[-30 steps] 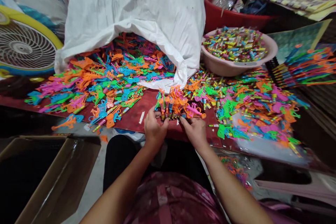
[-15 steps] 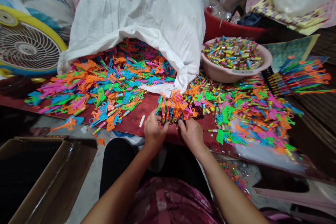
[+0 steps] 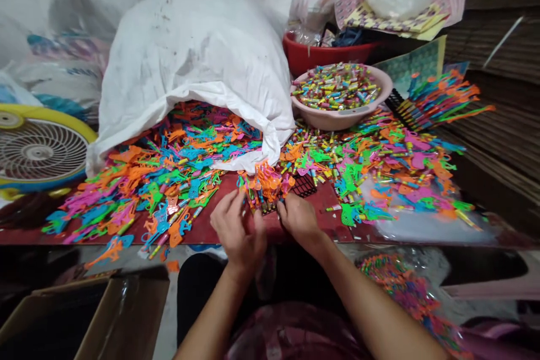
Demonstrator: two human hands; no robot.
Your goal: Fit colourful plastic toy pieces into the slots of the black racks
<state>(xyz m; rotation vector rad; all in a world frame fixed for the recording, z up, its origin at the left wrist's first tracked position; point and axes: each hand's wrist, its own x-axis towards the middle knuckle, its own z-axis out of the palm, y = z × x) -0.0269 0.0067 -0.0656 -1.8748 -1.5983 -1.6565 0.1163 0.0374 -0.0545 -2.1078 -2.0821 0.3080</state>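
A black grid rack (image 3: 304, 185) lies on the red table in front of me, its left part filled with upright colourful plastic sticks (image 3: 265, 183), mostly orange at the top. My left hand (image 3: 237, 230) is at the rack's near left side, thumb and fingers apart, with its fingertips close to the sticks. Whether they touch is unclear. With thumb and fingers closed, my right hand (image 3: 300, 218) grips the rack's near edge. The fingertips are partly hidden. Loose plastic pieces (image 3: 160, 191) in orange, green, blue and pink lie to the left.
A white sack (image 3: 198, 39) spills plastic pieces onto the red table (image 3: 223, 194). Small wrapped tubes fill a pink basin (image 3: 333, 118). A filled rack (image 3: 442, 107) leans at the right. A yellow fan (image 3: 40, 149) stands left, above an open cardboard box (image 3: 126, 315).
My left hand has drawn back from the rack and its fingers have spread. My right hand stays at the rack's edge. The camera view has tilted up and shifted right.
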